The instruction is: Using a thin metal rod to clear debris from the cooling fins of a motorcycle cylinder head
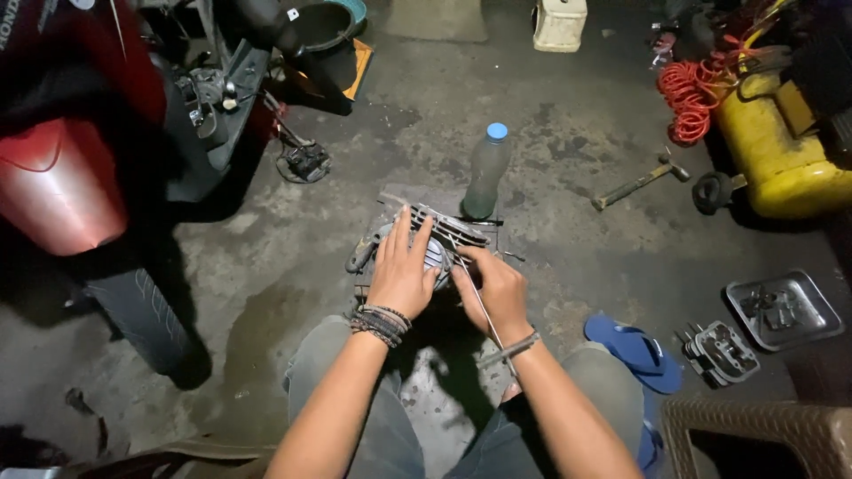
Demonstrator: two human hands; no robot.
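A finned metal engine cylinder (pixel 444 226) rests on the concrete floor in front of my knees. My left hand (pixel 404 270) lies flat on top of it, fingers spread and pressing down. My right hand (pixel 493 288) is beside it on the right, fingers closed around a thin metal rod (pixel 484 310) that runs down past my wrist. Both wrists wear bracelets. What the rod's tip touches is hidden under my hands.
A plastic bottle (pixel 486 173) with a blue cap stands just behind the cylinder. A red motorcycle (pixel 80 151) fills the left. A hammer (pixel 639 182), yellow compressor (pixel 777 151), orange coiled hose (pixel 692 98), metal tray (pixel 781 310), cylinder head (pixel 721 352) and blue sandal (pixel 635 350) lie right.
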